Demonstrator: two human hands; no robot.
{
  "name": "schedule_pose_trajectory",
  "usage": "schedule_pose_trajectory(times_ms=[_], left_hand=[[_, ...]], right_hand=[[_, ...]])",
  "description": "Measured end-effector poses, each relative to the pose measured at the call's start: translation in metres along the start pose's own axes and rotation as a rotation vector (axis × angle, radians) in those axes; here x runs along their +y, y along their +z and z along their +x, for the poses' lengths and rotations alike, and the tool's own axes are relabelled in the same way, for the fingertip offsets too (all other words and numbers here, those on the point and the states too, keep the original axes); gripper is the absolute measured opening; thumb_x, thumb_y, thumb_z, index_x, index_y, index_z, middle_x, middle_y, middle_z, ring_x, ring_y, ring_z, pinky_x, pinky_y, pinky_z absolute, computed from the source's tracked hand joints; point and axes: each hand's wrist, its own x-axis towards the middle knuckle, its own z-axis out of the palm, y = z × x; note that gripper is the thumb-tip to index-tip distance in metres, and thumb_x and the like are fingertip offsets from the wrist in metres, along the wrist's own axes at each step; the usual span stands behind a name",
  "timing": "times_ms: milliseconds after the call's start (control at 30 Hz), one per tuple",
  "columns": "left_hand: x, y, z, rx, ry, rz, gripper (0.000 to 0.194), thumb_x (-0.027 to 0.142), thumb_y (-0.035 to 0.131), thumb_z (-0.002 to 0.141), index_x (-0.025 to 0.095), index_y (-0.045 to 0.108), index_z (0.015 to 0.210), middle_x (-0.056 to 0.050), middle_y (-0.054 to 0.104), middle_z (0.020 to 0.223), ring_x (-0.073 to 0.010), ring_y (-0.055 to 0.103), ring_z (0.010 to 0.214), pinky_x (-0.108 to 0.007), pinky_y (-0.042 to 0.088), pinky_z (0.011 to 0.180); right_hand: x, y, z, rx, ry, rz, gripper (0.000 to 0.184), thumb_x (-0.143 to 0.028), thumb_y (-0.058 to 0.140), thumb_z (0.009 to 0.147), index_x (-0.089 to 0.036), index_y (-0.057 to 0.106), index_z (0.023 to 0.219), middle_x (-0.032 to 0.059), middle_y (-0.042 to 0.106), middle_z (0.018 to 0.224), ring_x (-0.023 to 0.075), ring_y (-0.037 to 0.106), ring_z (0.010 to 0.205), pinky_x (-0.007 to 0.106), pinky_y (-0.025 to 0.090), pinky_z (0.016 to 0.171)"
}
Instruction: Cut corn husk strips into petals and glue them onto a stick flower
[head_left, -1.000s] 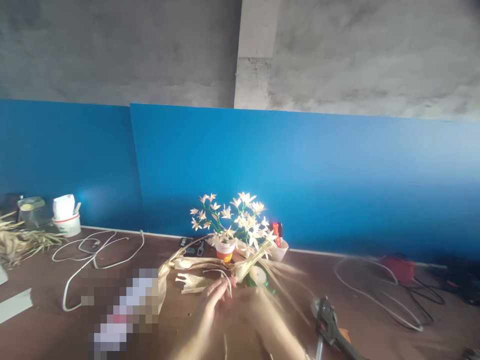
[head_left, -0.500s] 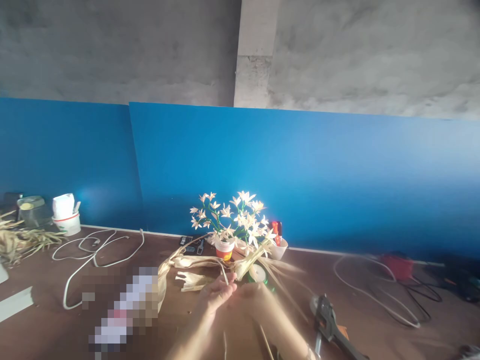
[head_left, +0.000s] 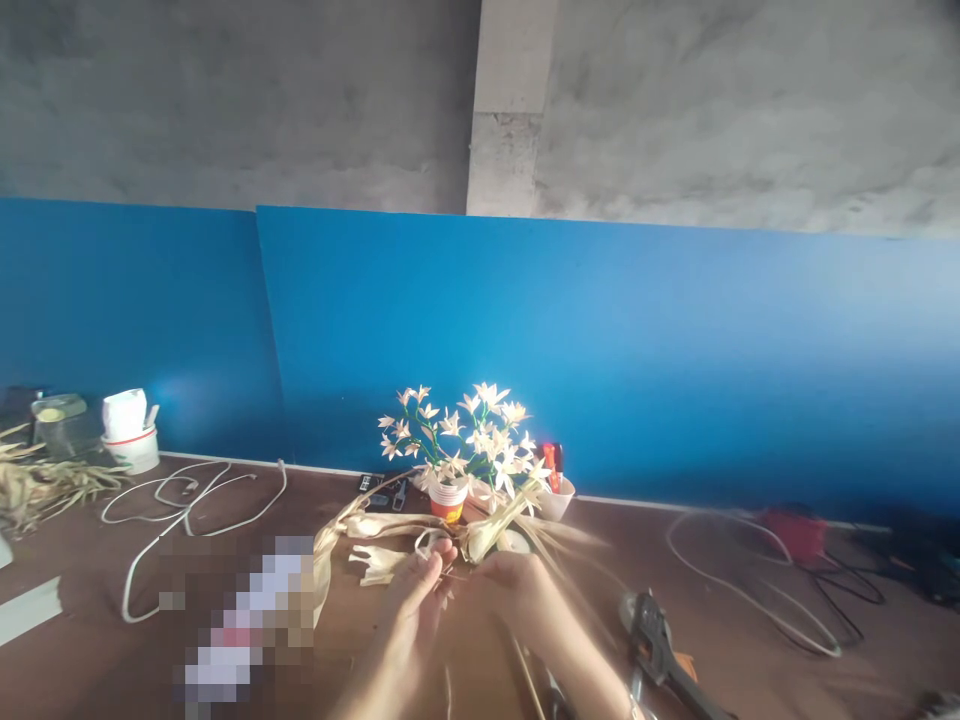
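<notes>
Low over the table's middle, my left hand (head_left: 420,590) is closed, thumb against fingers, on a thin pale husk strip (head_left: 424,538) that curls in a loop above the fingertips. My right hand (head_left: 517,580) faces it from the right with its fingers pinched at the strip's thin end; the exact grip is too small to make out. Just beyond the hands lie dried corn husks (head_left: 375,563). Behind them, white husk flowers (head_left: 491,435) on green stems stand in a paper cup (head_left: 448,503). A roll of tape (head_left: 516,542) is partly hidden behind my right hand.
A dark glue gun (head_left: 654,640) lies to the right of my forearm. White cables (head_left: 184,515) coil at the left, near a white tub (head_left: 133,450) and a husk pile (head_left: 45,485). A white bowl (head_left: 556,498) stands before the blue partition (head_left: 600,350).
The strip stood nearly straight up from my left hand and now bends into a loop. My left hand has turned, and my right hand's fingers have come level with its fingertips.
</notes>
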Motion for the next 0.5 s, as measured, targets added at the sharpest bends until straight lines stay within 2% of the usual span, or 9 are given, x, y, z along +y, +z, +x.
schedule_pose_trajectory(times_ms=[67, 133, 200, 233, 267, 333, 400, 467, 500], left_hand=[[0.003, 0.003, -0.002, 0.007, 0.008, 0.058, 0.024, 0.035, 0.083, 0.059, 0.018, 0.067, 0.065, -0.002, 0.067, 0.076, -0.0158, 0.062, 0.079, -0.025, 0.047, 0.073], [0.005, 0.005, -0.004, -0.022, 0.01, 0.158, 0.029, 0.035, 0.082, 0.059, 0.017, 0.06, 0.054, 0.002, 0.06, 0.061, -0.0103, 0.054, 0.061, -0.021, 0.042, 0.061], [0.006, 0.005, -0.007, -0.13, -0.073, 0.328, 0.033, 0.034, 0.081, 0.059, 0.017, 0.055, 0.047, 0.004, 0.052, 0.05, -0.0081, 0.045, 0.05, -0.021, 0.036, 0.052], [0.006, 0.004, -0.008, -0.193, -0.136, 0.41, 0.032, 0.032, 0.08, 0.058, 0.017, 0.055, 0.046, 0.004, 0.05, 0.047, -0.008, 0.043, 0.048, -0.021, 0.034, 0.049], [0.006, 0.003, -0.01, -0.261, -0.205, 0.491, 0.03, 0.03, 0.08, 0.057, 0.017, 0.056, 0.045, 0.004, 0.05, 0.046, -0.0084, 0.042, 0.046, -0.022, 0.032, 0.048], [0.007, 0.001, -0.012, -0.376, -0.314, 0.633, 0.023, 0.026, 0.08, 0.054, 0.017, 0.059, 0.048, 0.004, 0.052, 0.044, -0.0095, 0.043, 0.044, -0.023, 0.031, 0.045], [0.007, -0.003, -0.013, -0.428, -0.357, 0.69, 0.019, 0.021, 0.08, 0.05, 0.017, 0.062, 0.051, 0.004, 0.052, 0.042, -0.0102, 0.045, 0.042, -0.023, 0.031, 0.044], [0.006, -0.005, -0.01, -0.46, -0.379, 0.722, 0.017, 0.018, 0.08, 0.049, 0.017, 0.063, 0.051, 0.005, 0.052, 0.04, -0.0106, 0.046, 0.041, -0.024, 0.032, 0.045], [0.005, -0.006, -0.008, -0.452, -0.37, 0.727, 0.017, 0.018, 0.079, 0.049, 0.017, 0.062, 0.051, 0.004, 0.052, 0.04, -0.0105, 0.045, 0.041, -0.024, 0.031, 0.045]], right_hand=[[-0.004, 0.0, -0.003, 0.04, -0.09, -0.075, 0.008, -0.022, 0.065, 0.069, -0.017, 0.068, 0.065, 0.0019, 0.062, 0.064, 0.0189, 0.056, 0.068, 0.029, 0.044, 0.065], [-0.01, 0.001, -0.008, 0.051, -0.263, -0.189, 0.006, -0.017, 0.059, 0.072, -0.018, 0.065, 0.069, 0.0036, 0.065, 0.082, 0.0196, 0.057, 0.083, 0.029, 0.044, 0.077], [-0.017, 0.003, -0.012, 0.0, -0.402, -0.304, 0.009, -0.013, 0.055, 0.073, -0.018, 0.062, 0.072, 0.0058, 0.065, 0.102, 0.0194, 0.055, 0.096, 0.029, 0.042, 0.086], [-0.021, 0.004, -0.014, -0.049, -0.422, -0.347, 0.011, -0.01, 0.054, 0.072, -0.018, 0.061, 0.072, 0.0068, 0.064, 0.107, 0.0188, 0.055, 0.097, 0.028, 0.043, 0.086], [-0.024, 0.005, -0.016, -0.103, -0.398, -0.374, 0.013, -0.007, 0.052, 0.069, -0.017, 0.06, 0.07, 0.0072, 0.064, 0.108, 0.0178, 0.057, 0.094, 0.027, 0.044, 0.083], [-0.03, 0.005, -0.019, -0.217, -0.298, -0.42, 0.016, -0.003, 0.049, 0.063, -0.016, 0.058, 0.066, 0.0059, 0.066, 0.095, 0.0147, 0.058, 0.078, 0.023, 0.045, 0.07], [-0.033, 0.003, -0.019, -0.313, -0.216, -0.449, 0.016, -0.003, 0.05, 0.059, -0.016, 0.057, 0.065, 0.0025, 0.066, 0.08, 0.0121, 0.054, 0.065, 0.021, 0.04, 0.058], [-0.03, 0.0, -0.019, -0.313, -0.184, -0.47, 0.014, -0.005, 0.052, 0.059, -0.016, 0.057, 0.063, -0.0005, 0.063, 0.068, 0.0107, 0.05, 0.059, 0.02, 0.035, 0.052], [-0.028, -0.001, -0.018, -0.272, -0.178, -0.469, 0.013, -0.005, 0.052, 0.059, -0.017, 0.056, 0.061, -0.0014, 0.061, 0.065, 0.0103, 0.048, 0.058, 0.02, 0.034, 0.051]])
